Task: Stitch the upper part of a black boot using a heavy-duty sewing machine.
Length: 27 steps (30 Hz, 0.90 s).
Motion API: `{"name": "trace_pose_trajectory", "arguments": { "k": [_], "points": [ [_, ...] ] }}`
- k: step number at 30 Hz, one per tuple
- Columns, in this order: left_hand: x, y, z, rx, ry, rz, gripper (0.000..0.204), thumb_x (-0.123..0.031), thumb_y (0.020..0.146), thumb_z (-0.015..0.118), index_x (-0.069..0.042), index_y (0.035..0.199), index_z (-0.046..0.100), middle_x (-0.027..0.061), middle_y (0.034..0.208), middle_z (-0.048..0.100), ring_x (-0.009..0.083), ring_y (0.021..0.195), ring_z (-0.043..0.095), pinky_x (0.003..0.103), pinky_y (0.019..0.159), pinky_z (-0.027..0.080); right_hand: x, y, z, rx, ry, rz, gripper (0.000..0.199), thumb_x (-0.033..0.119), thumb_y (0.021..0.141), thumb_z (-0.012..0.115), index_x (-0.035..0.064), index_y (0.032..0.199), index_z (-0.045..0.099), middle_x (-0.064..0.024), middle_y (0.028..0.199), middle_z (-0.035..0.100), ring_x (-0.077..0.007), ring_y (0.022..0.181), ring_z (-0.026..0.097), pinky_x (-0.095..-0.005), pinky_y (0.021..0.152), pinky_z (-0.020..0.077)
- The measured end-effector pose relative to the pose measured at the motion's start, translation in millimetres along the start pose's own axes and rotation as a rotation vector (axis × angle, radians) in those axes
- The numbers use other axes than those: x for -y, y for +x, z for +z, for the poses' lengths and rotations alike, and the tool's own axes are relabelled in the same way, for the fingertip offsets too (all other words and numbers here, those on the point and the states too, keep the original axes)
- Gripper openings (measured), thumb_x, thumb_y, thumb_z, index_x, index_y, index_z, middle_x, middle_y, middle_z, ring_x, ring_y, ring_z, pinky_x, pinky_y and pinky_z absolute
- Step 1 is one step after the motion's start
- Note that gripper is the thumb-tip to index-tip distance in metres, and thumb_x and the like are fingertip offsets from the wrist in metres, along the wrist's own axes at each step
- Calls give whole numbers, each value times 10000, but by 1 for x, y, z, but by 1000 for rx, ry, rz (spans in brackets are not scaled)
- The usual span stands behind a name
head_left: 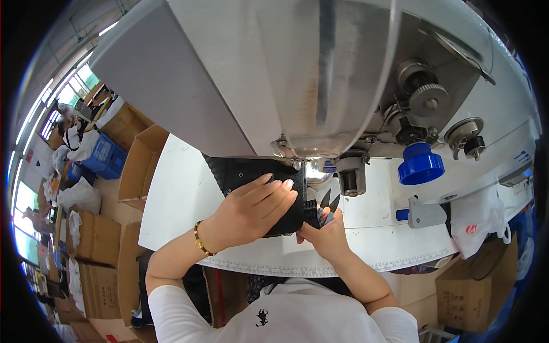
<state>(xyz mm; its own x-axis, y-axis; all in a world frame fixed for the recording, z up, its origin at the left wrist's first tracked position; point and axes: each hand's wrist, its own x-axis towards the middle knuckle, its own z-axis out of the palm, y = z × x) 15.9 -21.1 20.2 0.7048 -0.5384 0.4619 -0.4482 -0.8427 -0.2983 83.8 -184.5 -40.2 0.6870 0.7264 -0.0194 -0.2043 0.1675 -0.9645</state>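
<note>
Here we keep the left hand [251, 210] spread flat on the black textured fabric piece [254, 183] under the grey sewing machine head [297, 74], while the right hand [325, 231] pinches small black snips [330, 201] at its edge, snipping close.

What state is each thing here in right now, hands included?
Left hand: flat on the black fabric piece, pressing it down.
Right hand: gripping small snips, blades parted.
Black fabric piece: lying under the sewing machine head.
Blue knob: in place on the machine.
Cardboard box: open.
</note>
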Motion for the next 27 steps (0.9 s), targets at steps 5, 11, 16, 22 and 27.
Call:
{"name": "trace_pose_trajectory", "arguments": {
  "k": [5, 11, 16, 22, 27],
  "points": [
    [0, 3, 2, -33, 11, 6, 288, -98, 676, 554, 7, 942, 590, 106, 983, 584, 201, 921, 549, 340, 855, 463, 2, 5, -2, 20, 42, 3, 148, 75, 736, 615, 6, 625, 547, -48, 556, 565, -96, 494, 536, -218, 471, 413],
    [5, 8, -1, -33, 6, -32, 323, -97, 634, 564, -9, 944, 591, 99, 979, 584, 205, 901, 554, 340, 815, 477, 12, 7, -2, 5, 61, 146, 113, 76, 738, 619, 10, 663, 567, -51, 583, 582, -91, 479, 525, -198, 451, 413],
    [-4, -15, -1, -73, -158, -119, 311, -56, 627, 585, -30, 937, 609, 89, 1002, 581, 229, 934, 561, 369, 820, 480, 13, -5, 4, -48, 322, 128, 206, -2, 743, 596, -99, 880, 477, -122, 728, 603, -194, 639, 640, -207, 446, 475],
    [-13, -16, -8, -20, -154, -31, 286, -62, 677, 615, -23, 960, 610, 99, 1045, 565, 264, 1016, 537, 425, 875, 444, 15, -4, 0, 9, 307, 130, 157, -37, 743, 550, -73, 897, 555, -138, 795, 626, -210, 710, 650, -196, 501, 497],
    [-19, -26, 0, -16, -58, -35, 272, -79, 679, 616, -19, 945, 600, 103, 1031, 562, 266, 1031, 524, 462, 912, 405, 23, -4, -18, 181, 224, 187, 135, 60, 740, 594, -24, 843, 569, -90, 763, 613, -183, 737, 646, -208, 468, 474]
  ]
}}
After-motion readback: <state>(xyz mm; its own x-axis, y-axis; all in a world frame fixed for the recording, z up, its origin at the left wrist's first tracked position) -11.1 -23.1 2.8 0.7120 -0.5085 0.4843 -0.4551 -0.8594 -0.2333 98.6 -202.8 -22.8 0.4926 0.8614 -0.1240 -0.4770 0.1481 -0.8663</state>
